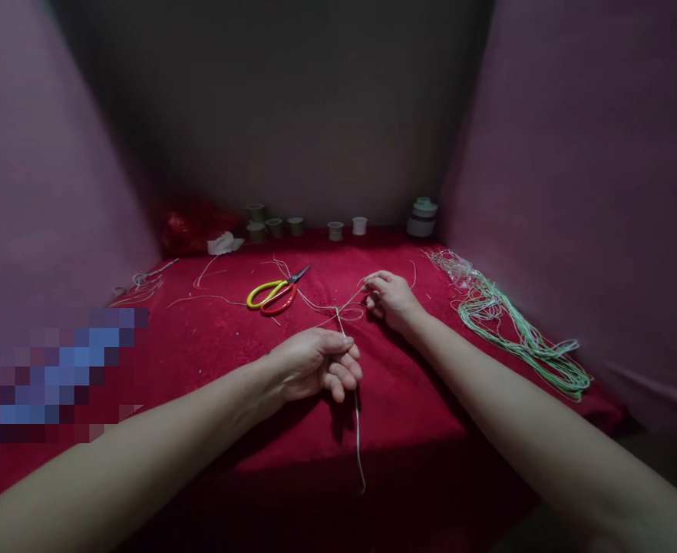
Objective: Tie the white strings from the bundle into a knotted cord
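Between thumb and fingers, my left hand (335, 365) pinches a pale cord (358, 438), whose loose end hangs down over the red cloth. Above that hand the cord runs up to a crossing of thin strands (337, 309) with a small loop on its right. Farther up and to the right, my right hand (390, 298) has its fingertips closed on a thin strand (350, 299) leading from the crossing. Scissors (279, 297) with one yellow and one red handle lie left of the crossing, blades pointing away to the right.
A bundle of green and white cords (523, 338) lies along the right side of the red cloth (229, 346). Several small spools (335, 230) and a lidded jar (422, 217) stand at the back. A red plastic bag (186, 226) and crumpled white paper (224, 243) sit back left.
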Action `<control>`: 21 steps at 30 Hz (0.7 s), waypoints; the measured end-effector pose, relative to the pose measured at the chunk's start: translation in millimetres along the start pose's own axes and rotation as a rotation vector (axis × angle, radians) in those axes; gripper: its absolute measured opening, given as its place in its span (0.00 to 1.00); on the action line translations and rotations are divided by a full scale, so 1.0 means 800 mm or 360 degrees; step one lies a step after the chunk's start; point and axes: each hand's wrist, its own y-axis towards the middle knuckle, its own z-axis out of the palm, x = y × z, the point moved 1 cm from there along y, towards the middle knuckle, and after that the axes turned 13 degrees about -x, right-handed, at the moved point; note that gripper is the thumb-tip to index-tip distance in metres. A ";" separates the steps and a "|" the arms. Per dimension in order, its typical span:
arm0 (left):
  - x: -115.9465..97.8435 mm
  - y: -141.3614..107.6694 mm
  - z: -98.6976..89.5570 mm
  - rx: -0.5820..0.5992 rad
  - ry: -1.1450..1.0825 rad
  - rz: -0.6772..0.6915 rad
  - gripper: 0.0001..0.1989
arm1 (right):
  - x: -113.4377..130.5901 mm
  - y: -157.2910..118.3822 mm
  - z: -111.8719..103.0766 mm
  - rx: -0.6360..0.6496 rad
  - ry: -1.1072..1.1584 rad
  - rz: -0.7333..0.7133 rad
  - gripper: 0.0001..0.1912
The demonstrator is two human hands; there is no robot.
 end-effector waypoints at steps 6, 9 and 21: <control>-0.001 -0.003 0.004 -0.0025 0.0021 0.0001 0.11 | 0.028 0.022 -0.044 -0.0314 0.0368 0.0153 0.02; -0.002 -0.004 0.004 -0.0023 0.0008 0.0006 0.11 | 0.044 0.029 -0.070 -0.0371 0.0457 0.0185 0.03; -0.018 -0.014 -0.012 -0.0034 0.0271 -0.0007 0.07 | 0.062 0.028 -0.094 -0.0696 -0.0115 0.0016 0.04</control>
